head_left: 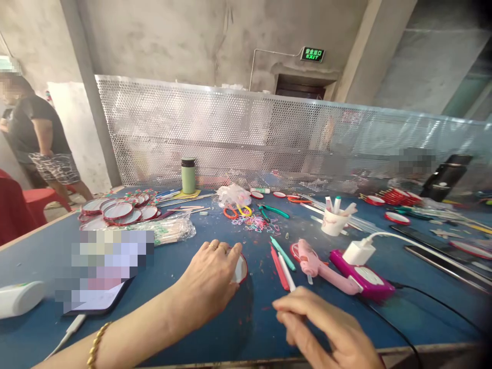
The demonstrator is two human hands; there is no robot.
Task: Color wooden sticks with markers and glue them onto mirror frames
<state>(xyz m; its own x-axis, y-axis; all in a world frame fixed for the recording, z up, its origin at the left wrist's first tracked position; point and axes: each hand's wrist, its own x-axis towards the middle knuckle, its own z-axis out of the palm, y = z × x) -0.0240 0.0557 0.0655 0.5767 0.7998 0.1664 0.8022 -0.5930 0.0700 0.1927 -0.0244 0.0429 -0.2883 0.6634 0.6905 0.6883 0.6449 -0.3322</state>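
My left hand rests over a round white disc with a red rim on the blue table, its fingers curled around the disc and hiding most of it. At the front, my right hand is held over the table, its fingers loosely bent with a gap between them and nothing visible in them. Just beyond its fingertips lies a white pen, beside a red pen and a teal pen. Whether the fingertips touch the white pen, I cannot tell.
A pink glue gun lies against a magenta power strip with cables. Behind are a white cup of pens, teal pliers and small colourful clips. Stacked discs and a phone occupy the left. A person stands beyond.
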